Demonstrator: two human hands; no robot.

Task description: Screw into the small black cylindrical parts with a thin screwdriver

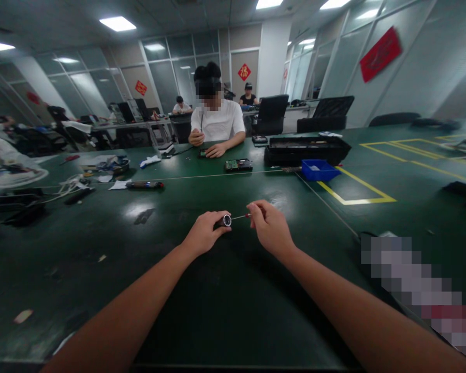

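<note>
Forearms point(147, 295), left hand point(202, 233) curled round dark cylinder point(226, 221), right hand point(272, 227) pinching rod point(239, 217) — between hands

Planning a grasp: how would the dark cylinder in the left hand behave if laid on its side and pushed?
The dark cylinder would probably roll: its visible end is round. Likely stiff, given its shiny, metal-looking rim, though the left hand covers much of the body.

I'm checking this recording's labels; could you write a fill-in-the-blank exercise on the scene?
1. The dark cylinder is in the person's ____ hand.
2. The right hand holds a thin rod with a ____-coloured part.
3. The open bin near the black tray is coloured ____.

Missing words: left; red; blue.
</note>
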